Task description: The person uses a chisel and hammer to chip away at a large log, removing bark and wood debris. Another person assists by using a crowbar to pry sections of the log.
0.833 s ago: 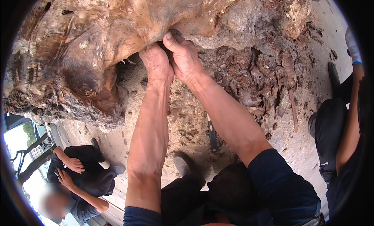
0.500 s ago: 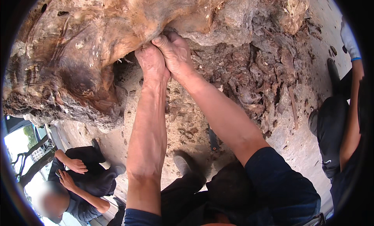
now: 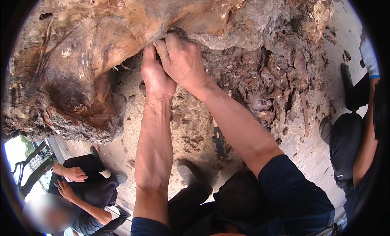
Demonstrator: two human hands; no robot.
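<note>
The huge gnarled tree stump (image 3: 122,53) filled the upper half of the view, above sandy ground (image 3: 195,130) strewn with bark scraps. Both hands met at a crevice on its underside: the left hand (image 3: 156,77) pressed flat with fingers dug in, the right hand (image 3: 183,59) curled in a closed grip on the wood's edge, touching the left. A dark-handled tool (image 3: 219,140) lay below.

Bare forearms emerge from dark navy sleeves pushed up near the elbows, above dark trousers and grey shoes.

1 stump (image 3: 81,65), 2 hands (image 3: 156,75), 1 knife (image 3: 219,140)
</note>
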